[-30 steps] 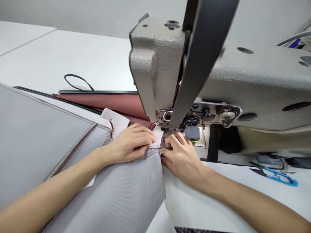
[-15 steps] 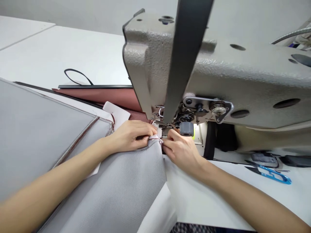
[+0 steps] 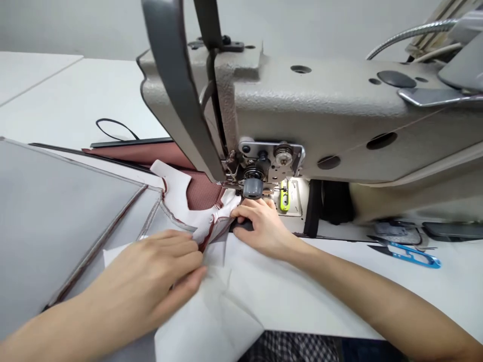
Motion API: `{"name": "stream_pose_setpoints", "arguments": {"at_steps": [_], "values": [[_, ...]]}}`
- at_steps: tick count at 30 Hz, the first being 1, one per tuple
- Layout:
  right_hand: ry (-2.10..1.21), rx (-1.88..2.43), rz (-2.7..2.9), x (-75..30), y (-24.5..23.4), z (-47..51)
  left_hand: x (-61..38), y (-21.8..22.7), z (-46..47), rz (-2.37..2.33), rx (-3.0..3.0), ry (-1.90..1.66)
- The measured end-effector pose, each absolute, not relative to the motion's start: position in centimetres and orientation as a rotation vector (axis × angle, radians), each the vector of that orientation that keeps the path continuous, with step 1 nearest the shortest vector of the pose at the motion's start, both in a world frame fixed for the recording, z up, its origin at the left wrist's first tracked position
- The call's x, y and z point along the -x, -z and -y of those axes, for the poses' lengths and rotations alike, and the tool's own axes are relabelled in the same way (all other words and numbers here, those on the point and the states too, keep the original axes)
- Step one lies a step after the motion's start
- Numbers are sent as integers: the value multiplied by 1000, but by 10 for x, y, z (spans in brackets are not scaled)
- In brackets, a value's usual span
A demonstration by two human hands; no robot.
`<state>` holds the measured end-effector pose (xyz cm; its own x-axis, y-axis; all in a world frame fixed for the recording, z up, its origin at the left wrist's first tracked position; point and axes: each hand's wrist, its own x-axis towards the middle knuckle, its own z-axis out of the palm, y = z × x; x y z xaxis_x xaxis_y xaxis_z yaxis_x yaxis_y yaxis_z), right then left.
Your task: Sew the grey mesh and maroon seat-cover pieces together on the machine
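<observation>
My right hand (image 3: 266,229) is beside the needle area of the sewing machine (image 3: 339,120), its fingers closed on the edge of the layered fabric (image 3: 221,226). That edge has dark red seam strips and a white backing. My left hand (image 3: 162,269) lies over the work to the left, fingers curled together with the thumb close to them, on the fabric near a folded white sheet (image 3: 211,317). A large grey fabric panel (image 3: 64,211) with piped seams spreads out at the left. The stitching point itself is hidden behind the machine head and fabric.
Blue thread snips (image 3: 417,255) lie on the white table (image 3: 339,296) at the right. A yellow-green tool (image 3: 285,196) sits on the machine bed. Red fabric (image 3: 151,151) and a black loop (image 3: 116,129) are behind the work. A dark strap (image 3: 166,65) hangs before the machine.
My left hand has moved left and toward me, away from the needle. The fabric edge has turned up, showing red seams and white backing. The view has shifted to the right.
</observation>
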<state>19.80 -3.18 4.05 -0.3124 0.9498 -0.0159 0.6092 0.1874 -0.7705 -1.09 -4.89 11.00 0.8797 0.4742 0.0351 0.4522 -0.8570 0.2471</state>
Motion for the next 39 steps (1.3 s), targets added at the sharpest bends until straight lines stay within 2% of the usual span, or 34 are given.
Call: {"name": "stream_pose_setpoints", "arguments": {"at_steps": [5,7,11,15,23,28,34,39], "values": [[-1031,1443,1851,-197,-40,32,17,-80,32,-1371,-2579,-278],[-1016,1444,1794,-196,-40,31,8,-75,24,-1451,-2593,-332],[-1008,1426,1721,-194,-41,31,-2,-69,16,-1253,-2685,-407],[-990,1429,1703,-191,-37,32,0,-56,19,-1271,-2645,-609],[-631,1329,1639,-186,-16,37,-5,-46,12,-1112,-2874,-709],[-526,1273,1631,-187,-11,35,-8,-48,5,-885,-2958,-776],[-648,1245,1664,-190,-11,35,-8,-44,7,-929,-2934,-783],[-929,1309,1607,-191,-15,35,-9,-43,8,-934,-2944,-811]]}}
